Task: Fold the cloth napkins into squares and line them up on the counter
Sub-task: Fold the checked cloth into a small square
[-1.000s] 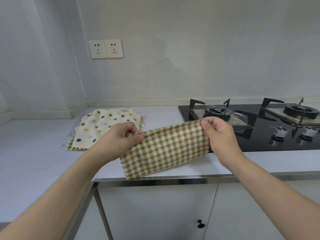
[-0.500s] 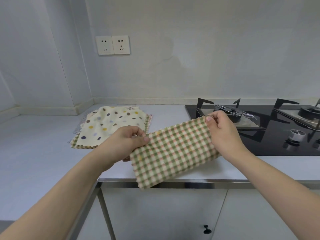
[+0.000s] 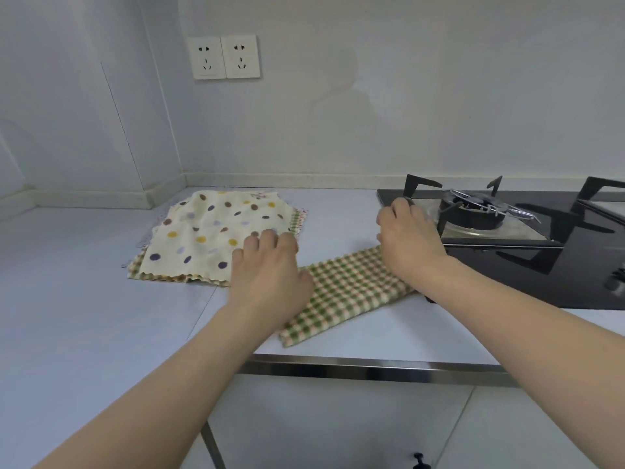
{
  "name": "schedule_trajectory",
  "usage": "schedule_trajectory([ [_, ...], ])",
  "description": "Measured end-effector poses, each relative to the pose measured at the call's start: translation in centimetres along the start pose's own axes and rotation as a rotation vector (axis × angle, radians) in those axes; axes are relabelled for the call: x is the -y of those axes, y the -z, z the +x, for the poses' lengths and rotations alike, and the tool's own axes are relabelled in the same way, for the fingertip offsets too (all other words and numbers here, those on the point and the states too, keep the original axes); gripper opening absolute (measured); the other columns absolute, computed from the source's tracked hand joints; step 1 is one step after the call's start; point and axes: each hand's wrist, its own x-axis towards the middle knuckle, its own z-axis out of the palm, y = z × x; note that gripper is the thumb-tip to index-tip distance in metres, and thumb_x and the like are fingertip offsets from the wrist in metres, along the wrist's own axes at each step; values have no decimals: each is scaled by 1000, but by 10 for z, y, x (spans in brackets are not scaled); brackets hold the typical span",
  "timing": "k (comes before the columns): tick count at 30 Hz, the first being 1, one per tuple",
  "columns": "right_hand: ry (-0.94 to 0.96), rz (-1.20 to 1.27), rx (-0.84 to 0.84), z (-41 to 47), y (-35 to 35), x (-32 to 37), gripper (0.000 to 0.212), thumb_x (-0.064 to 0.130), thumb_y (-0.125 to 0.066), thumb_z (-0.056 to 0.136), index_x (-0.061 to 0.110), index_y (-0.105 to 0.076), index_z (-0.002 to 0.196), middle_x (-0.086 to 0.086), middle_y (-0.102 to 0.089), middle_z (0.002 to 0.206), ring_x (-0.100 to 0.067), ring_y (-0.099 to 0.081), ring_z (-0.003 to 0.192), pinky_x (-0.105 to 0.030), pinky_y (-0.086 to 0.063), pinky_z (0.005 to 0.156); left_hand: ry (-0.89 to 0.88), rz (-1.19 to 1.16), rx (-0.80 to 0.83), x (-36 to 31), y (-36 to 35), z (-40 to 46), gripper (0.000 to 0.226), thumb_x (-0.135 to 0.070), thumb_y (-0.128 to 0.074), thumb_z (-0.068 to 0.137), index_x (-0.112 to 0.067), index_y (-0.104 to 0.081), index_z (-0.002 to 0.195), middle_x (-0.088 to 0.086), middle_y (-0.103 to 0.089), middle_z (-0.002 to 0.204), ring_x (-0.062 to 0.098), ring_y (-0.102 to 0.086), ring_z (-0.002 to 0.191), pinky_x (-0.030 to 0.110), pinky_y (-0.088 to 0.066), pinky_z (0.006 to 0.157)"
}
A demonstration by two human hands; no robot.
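Both hands, left hand (image 3: 270,275) and right hand (image 3: 407,245), are pressing the checked napkin (image 3: 341,296) onto the bench (image 3: 372,336), curled fingers apparently gripping its corners. Its strip is lying askew beside the stove (image 3: 507,265), so the next fold is likely coming out crooked.

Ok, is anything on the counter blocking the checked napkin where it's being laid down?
Nothing visible. The green checked napkin lies on bare counter between the polka-dot napkin pile and the gas hob; its right end reaches the hob's edge under the right hand.
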Motion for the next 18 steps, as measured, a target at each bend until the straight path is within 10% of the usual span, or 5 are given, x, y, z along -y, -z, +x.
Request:
schedule_trajectory([
  [8,44,340,416,-36,-13,24,55,42,-25,102,10,-31,146,-11,-28,153,-26,-25,141,-40,-19,116,-207,-67,276,-19,-30,-30,69,-54,-15,90,-19,-30,146,0,-28,151,20,-22,139,34,-16,116],
  [18,82,242,531,-40,-20,20,64,56,-11,99,26,-1,154,0,6,162,-18,8,148,-41,5,120,-235,-171,595,15,-1,-35,62,-52,-22,101,-24,-9,155,-9,1,162,8,8,147,26,5,118],
])
